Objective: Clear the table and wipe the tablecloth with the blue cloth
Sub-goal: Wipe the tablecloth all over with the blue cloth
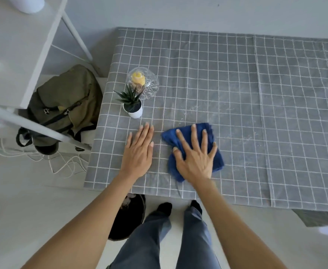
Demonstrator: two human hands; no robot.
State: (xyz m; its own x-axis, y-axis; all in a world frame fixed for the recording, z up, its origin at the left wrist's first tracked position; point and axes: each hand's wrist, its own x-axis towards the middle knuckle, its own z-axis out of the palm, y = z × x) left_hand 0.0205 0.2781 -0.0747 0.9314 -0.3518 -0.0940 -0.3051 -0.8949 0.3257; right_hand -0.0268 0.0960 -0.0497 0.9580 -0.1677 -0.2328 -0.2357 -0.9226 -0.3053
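A grey tablecloth (227,90) with a white grid covers the table. The blue cloth (216,158) lies bunched near the front edge, and my right hand (195,154) presses flat on it with fingers spread. My left hand (140,148) rests palm down on the bare tablecloth just left of the cloth, holding nothing. A small green plant in a white pot (133,105) stands near the table's left edge. Behind it sits a clear glass bowl (149,86) with a yellow item inside.
A white shelf frame (48,39) stands to the left, with an olive backpack (66,101) and white cables (62,164) on the floor beneath. A dark round bin (128,218) sits under the table's front edge beside my legs.
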